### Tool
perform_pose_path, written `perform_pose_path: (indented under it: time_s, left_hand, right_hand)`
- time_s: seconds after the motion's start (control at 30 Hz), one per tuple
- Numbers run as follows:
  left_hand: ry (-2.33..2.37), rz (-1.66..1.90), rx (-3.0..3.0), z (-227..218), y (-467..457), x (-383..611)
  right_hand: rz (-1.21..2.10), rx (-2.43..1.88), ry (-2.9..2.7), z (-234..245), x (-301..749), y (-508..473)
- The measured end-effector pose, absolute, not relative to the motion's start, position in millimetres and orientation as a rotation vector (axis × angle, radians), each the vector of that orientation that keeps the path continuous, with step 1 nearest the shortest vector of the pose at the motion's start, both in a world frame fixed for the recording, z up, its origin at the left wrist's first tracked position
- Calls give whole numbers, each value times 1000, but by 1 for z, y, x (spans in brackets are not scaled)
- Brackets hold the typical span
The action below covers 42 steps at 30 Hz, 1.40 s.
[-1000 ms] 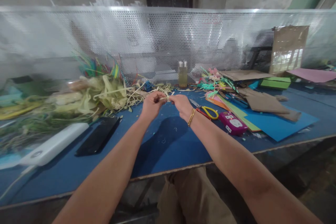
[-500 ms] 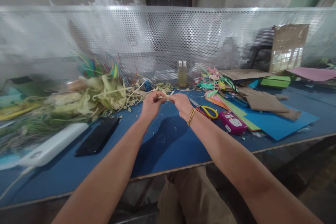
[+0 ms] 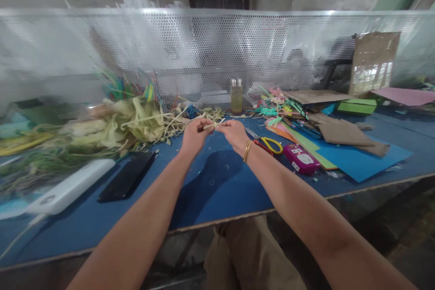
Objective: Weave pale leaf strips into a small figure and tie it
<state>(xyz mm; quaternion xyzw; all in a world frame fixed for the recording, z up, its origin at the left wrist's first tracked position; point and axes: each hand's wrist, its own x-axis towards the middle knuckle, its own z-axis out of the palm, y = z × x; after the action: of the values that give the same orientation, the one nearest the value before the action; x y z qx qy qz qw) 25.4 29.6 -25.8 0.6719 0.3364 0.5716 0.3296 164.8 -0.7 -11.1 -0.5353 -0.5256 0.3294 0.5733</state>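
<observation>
Between my two hands, above the blue table, is a thin pale strip (image 3: 215, 125), perhaps dried husk; its exact kind is too small to tell. My left hand (image 3: 196, 135) pinches one end between thumb and fingertips. My right hand (image 3: 234, 134), with a gold bracelet at the wrist, pinches the other end close by. A short light tip of the strip sticks up beside the right fingertips. Behind the hands lie tangled pale strips (image 3: 212, 113). Yellow-handled scissors (image 3: 272, 145) rest just right of my right hand.
On the left are pale husks (image 3: 136, 122), a black phone (image 3: 127, 176) and a white power bank (image 3: 73, 186). A glass bottle (image 3: 236, 97) stands by the perforated metal screen (image 3: 210, 50). To the right are a purple box (image 3: 301, 158), blue paper (image 3: 360, 163) and cardboard pieces (image 3: 343, 129).
My hands have shifted very slightly, and more of the pale strip shows between the fingertips. Everything on the table stays in place.
</observation>
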Motion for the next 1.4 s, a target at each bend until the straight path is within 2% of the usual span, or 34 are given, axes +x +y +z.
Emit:
perform_pose_path:
  time_s: [0.67,0.93,1.23,1.4]
  left_hand:
    - [907,1387,1654,-22,17,33]
    - [886,1404,1654,-24,18,36]
    - [907,1466,1694,-25,22,33]
    - [954,1508,1652,-23,21,33]
  right_hand:
    - [892,-1183,-1034,-18,161,9]
    - [1049,-1199,-949,-9,160,1]
    - [837,-1196,-1094,-12,160,-3]
    - [849,-1155,-1092,-11,160,-5]
